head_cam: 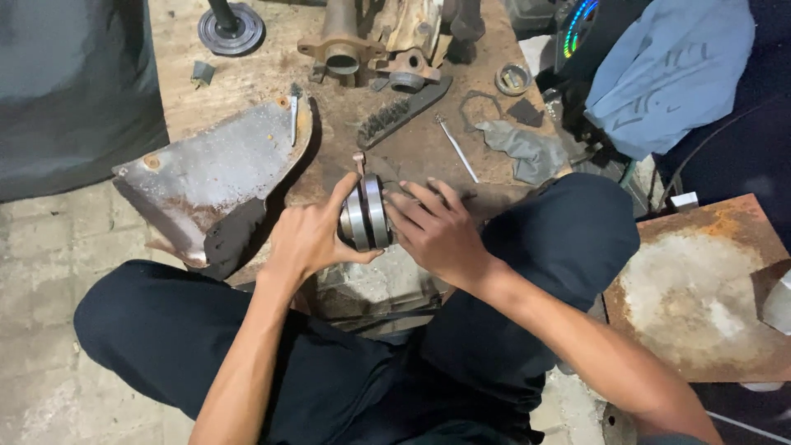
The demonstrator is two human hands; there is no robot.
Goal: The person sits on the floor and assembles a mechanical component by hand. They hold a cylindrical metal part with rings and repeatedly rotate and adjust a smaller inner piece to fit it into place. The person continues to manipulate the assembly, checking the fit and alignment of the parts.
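A round metal bearing-like part (365,213) made of stacked silver rings stands on edge between my two hands, above a worn wooden board (247,78). My left hand (309,239) wraps around its left side, thumb underneath and forefinger over the top. My right hand (435,231) presses its fingers against the right face of the part. A thin stub sticks up just behind the part. Both my knees, in dark trousers, frame the work spot.
A rusty curved metal plate (210,173) lies left of my hands. A wire brush (402,111), a thin rod (458,150), a gasket (480,105), a grey rag (527,148) and rusty cast parts (342,45) lie farther back. A rusted sheet (700,284) sits at right.
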